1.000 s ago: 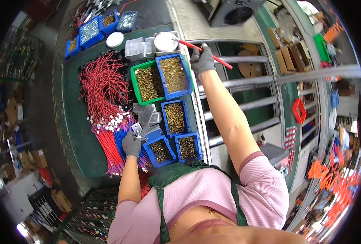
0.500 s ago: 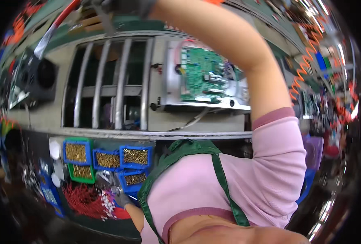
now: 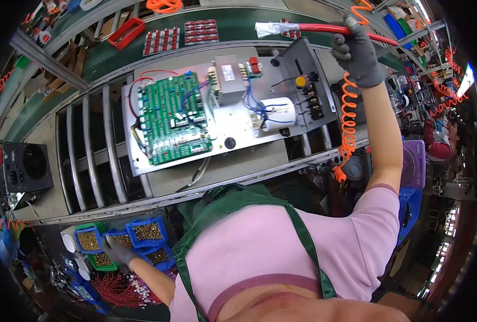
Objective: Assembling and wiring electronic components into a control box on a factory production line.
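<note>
My gloved right hand (image 3: pixel 359 56) is raised at the upper right, its fingers wrapped round the red handle of a brush-like tool (image 3: pixel 319 28) with a pale, wide tip. An orange coiled hose (image 3: pixel 348 115) hangs beside that wrist. Below the tool lies a metal chassis (image 3: pixel 230 144) bearing a green circuit board (image 3: pixel 168 115), a transformer (image 3: pixel 230 78) and a white cylinder (image 3: pixel 279 114). At the lower left, my gloved left hand (image 3: pixel 120 251) reaches over the bins of brass-coloured screws, next to a blue bin (image 3: pixel 121 240). Its fingers look stretched out; nothing shows in them.
The chassis rests across metal rollers (image 3: pixel 91 150). More screws fill another blue bin (image 3: pixel 147 231) and a green bin (image 3: pixel 103 262). Red wires (image 3: pixel 112 290) lie below them. A black fan unit (image 3: pixel 28 166) stands left, a red tray (image 3: pixel 127 33) behind, a purple fan (image 3: pixel 413 163) right.
My right hand has swung with the red-handled tool from the far upper left to the upper right. My left hand has moved up to the screw bins. The whole view has shifted.
</note>
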Motion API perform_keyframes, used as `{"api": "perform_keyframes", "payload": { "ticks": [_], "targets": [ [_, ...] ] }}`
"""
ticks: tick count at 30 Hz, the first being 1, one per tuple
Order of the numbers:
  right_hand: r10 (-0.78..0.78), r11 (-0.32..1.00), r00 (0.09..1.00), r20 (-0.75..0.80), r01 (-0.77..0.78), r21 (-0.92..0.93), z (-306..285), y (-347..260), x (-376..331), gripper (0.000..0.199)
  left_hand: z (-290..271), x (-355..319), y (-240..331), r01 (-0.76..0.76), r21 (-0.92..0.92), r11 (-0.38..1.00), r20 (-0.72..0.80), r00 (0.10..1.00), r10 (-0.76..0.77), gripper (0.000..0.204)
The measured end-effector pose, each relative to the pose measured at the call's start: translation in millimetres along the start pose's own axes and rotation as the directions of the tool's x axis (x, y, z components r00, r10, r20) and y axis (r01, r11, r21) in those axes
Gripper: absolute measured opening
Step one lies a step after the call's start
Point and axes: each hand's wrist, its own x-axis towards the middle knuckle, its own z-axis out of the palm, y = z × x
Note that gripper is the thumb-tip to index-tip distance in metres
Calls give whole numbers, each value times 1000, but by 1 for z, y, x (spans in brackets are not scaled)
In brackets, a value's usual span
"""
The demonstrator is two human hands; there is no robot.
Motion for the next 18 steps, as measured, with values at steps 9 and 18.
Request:
{"api": "perform_keyframes", "payload": {
  "ticks": [9, 18],
  "targets": [
    [37, 790, 997, 63, 10, -613, -22, 33, 26, 25, 116, -203, 351, -669, -715, 205, 454, -221, 863, 59],
    [287, 580, 942, 175, -26, -814, 16, 45, 21, 29, 166, -208, 340, -798, -590, 124, 461, -207, 863, 33]
  ]
}}
